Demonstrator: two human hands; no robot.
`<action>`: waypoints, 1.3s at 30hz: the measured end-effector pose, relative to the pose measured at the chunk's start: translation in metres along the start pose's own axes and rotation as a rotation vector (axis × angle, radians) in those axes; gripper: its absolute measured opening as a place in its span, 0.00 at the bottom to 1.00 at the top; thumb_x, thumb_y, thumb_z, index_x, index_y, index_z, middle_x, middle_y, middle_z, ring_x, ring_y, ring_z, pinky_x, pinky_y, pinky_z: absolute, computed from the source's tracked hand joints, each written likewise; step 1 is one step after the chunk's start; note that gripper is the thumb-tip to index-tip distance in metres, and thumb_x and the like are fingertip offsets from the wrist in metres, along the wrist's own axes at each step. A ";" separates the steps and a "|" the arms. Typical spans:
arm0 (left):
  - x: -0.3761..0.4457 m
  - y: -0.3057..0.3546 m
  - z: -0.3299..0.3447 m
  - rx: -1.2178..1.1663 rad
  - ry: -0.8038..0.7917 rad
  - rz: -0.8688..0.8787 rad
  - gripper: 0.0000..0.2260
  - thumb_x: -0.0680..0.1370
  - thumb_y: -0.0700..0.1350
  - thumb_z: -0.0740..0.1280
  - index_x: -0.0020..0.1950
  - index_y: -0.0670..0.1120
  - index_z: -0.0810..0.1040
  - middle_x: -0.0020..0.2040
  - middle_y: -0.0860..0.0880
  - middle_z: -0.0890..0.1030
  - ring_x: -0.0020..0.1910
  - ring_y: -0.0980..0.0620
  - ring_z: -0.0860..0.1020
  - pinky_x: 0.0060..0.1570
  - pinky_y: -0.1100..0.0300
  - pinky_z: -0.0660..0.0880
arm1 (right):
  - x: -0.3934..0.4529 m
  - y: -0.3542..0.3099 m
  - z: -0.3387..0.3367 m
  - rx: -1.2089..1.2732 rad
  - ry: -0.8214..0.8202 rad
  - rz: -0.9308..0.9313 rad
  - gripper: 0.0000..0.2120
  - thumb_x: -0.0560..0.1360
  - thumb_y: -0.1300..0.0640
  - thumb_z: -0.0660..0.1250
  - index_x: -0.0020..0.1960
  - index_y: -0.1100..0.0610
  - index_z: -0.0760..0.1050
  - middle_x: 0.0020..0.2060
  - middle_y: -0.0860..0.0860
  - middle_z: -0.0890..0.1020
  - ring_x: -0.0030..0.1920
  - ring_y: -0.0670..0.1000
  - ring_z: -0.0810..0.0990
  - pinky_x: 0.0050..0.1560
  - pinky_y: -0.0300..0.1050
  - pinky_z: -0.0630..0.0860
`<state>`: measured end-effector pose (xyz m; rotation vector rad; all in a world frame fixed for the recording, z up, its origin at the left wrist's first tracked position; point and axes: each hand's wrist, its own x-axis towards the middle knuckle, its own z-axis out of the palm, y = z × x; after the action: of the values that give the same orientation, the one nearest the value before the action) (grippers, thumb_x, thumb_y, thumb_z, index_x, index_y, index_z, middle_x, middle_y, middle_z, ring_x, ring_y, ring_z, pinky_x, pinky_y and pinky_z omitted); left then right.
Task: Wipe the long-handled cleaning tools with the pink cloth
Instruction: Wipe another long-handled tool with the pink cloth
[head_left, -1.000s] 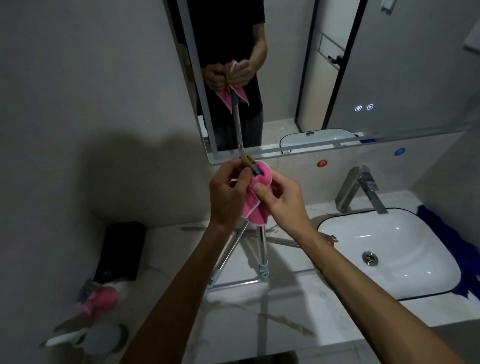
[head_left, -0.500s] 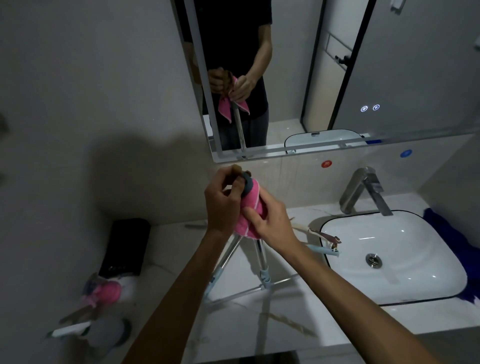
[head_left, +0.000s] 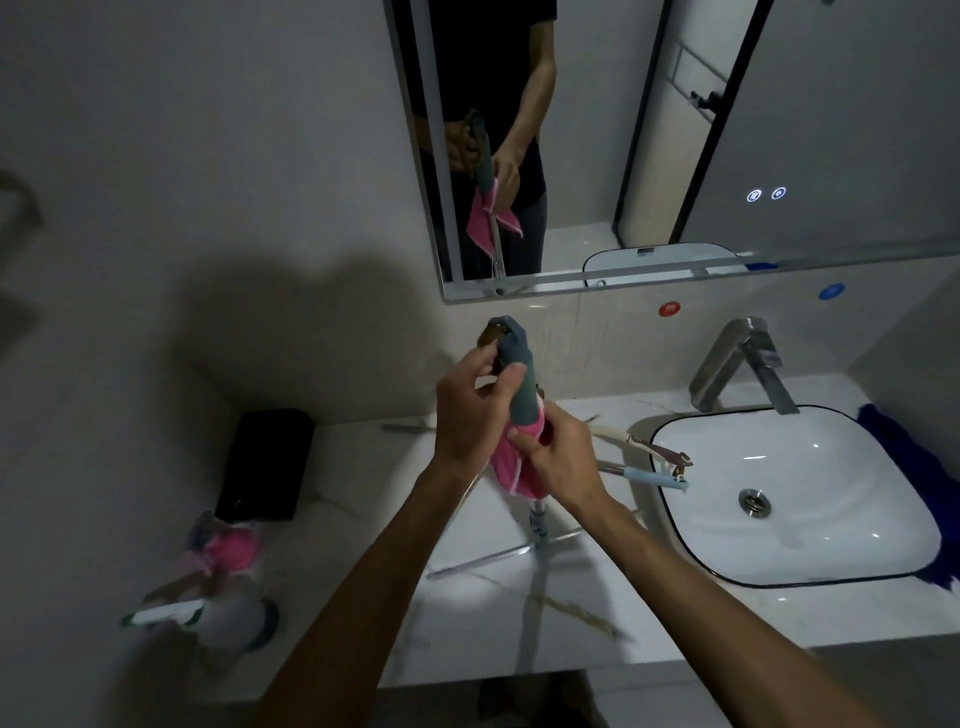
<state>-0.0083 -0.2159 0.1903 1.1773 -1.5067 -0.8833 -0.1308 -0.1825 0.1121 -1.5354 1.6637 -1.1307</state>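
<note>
I hold a long-handled tool (head_left: 521, 379) upright over the counter; its grey grip points up and its metal shaft runs down to a crossbar on the marble. My left hand (head_left: 470, 410) grips the grey handle near the top. My right hand (head_left: 558, 457) squeezes the pink cloth (head_left: 511, 467) around the shaft just below the grip. Two other long-handled tools (head_left: 652, 475) lie with their handle ends over the sink's left rim.
A white sink (head_left: 800, 493) with a chrome faucet (head_left: 743, 364) is at the right, a blue cloth (head_left: 909, 467) beside it. A black box (head_left: 265, 462) and bottles (head_left: 223, 587) stand at the left. The mirror (head_left: 623, 145) hangs on the wall behind.
The pink cloth and my right hand have slid down from the handle's top, baring the grey grip. My left hand kept its hold near the top.
</note>
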 end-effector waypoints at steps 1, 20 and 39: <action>-0.001 0.000 -0.002 0.004 -0.017 -0.005 0.13 0.80 0.41 0.68 0.62 0.38 0.78 0.54 0.49 0.80 0.50 0.59 0.81 0.44 0.71 0.78 | -0.002 -0.002 0.002 0.022 0.035 -0.004 0.13 0.75 0.55 0.74 0.58 0.53 0.78 0.46 0.48 0.83 0.45 0.41 0.80 0.44 0.29 0.76; -0.034 -0.022 -0.011 0.167 -0.096 -0.146 0.13 0.79 0.44 0.70 0.60 0.41 0.76 0.44 0.57 0.79 0.41 0.68 0.80 0.38 0.75 0.74 | -0.028 -0.006 0.031 0.039 0.007 -0.004 0.09 0.80 0.47 0.65 0.53 0.52 0.78 0.42 0.48 0.83 0.40 0.47 0.82 0.43 0.46 0.82; -0.042 0.050 0.003 -0.022 0.280 -0.099 0.05 0.82 0.44 0.66 0.47 0.45 0.78 0.38 0.52 0.79 0.37 0.59 0.77 0.39 0.69 0.75 | -0.039 -0.022 -0.027 0.007 -0.239 -0.023 0.08 0.79 0.66 0.63 0.54 0.58 0.77 0.41 0.48 0.82 0.41 0.43 0.79 0.44 0.41 0.74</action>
<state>-0.0219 -0.1623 0.2256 1.3095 -1.2181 -0.7628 -0.1383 -0.1388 0.1393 -1.6200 1.4839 -0.9222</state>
